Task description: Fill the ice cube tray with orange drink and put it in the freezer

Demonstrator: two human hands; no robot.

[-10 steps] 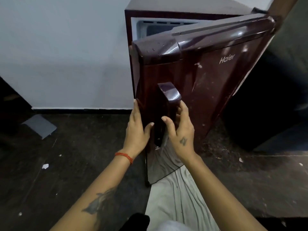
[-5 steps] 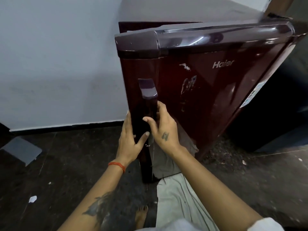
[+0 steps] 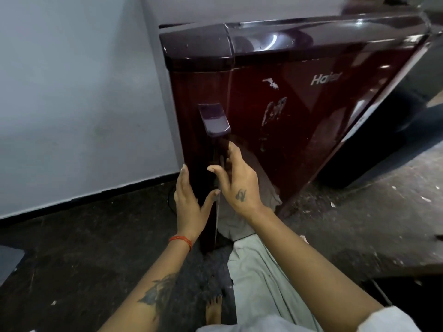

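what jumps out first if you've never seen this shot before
A glossy maroon Haier fridge door fills the upper right. Low at its left edge, the left hand lies flat against the side while the right hand is at the handle.

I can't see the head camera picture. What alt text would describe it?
Two bare hands meet at the edge of a dark red fridge door: the left hand lies flat along the door's side edge, and the right hand is at the vertical handle. A white wall stands behind, above a dark floor.
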